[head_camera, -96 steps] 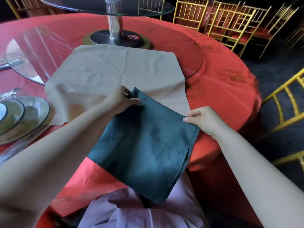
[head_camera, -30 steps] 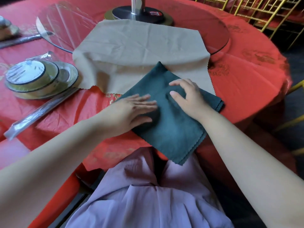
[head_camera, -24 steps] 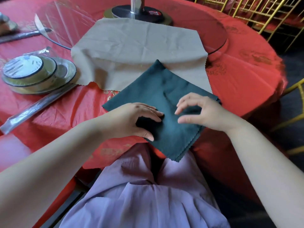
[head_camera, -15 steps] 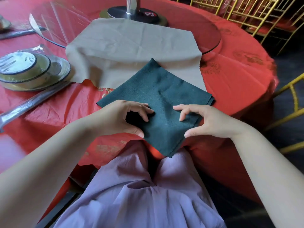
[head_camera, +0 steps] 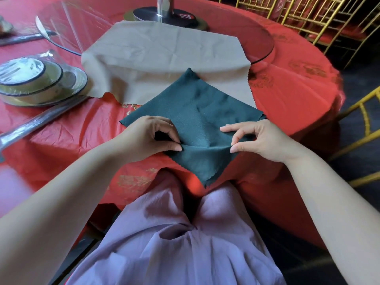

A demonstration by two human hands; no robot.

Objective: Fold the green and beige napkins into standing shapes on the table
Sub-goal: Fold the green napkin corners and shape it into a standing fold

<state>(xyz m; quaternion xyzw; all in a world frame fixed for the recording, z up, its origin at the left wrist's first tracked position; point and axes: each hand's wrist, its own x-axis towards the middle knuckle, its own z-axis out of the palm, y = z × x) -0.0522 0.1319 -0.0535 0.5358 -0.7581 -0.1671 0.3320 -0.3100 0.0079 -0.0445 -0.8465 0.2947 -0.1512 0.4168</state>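
The green napkin (head_camera: 193, 112) lies folded as a diamond at the near edge of the red table (head_camera: 287, 95), its lowest corner hanging over the edge. My left hand (head_camera: 148, 136) and my right hand (head_camera: 257, 136) each pinch the cloth between thumb and fingers, raising a ridge across its lower half. The beige napkin (head_camera: 160, 52) is spread flat behind it, partly under the green one's far corner and partly on the glass turntable (head_camera: 261, 38).
Wrapped stacked dishes (head_camera: 37, 81) sit at the left, with a wrapped long utensil (head_camera: 41, 122) below them. The turntable's metal post and base (head_camera: 164, 15) stand at the back. Gold chairs (head_camera: 308, 17) ring the right side.
The green napkin went from a larger spread to a smaller folded diamond. Both hands moved from pressing it flat down toward its near half and now pinch up a ridge there.
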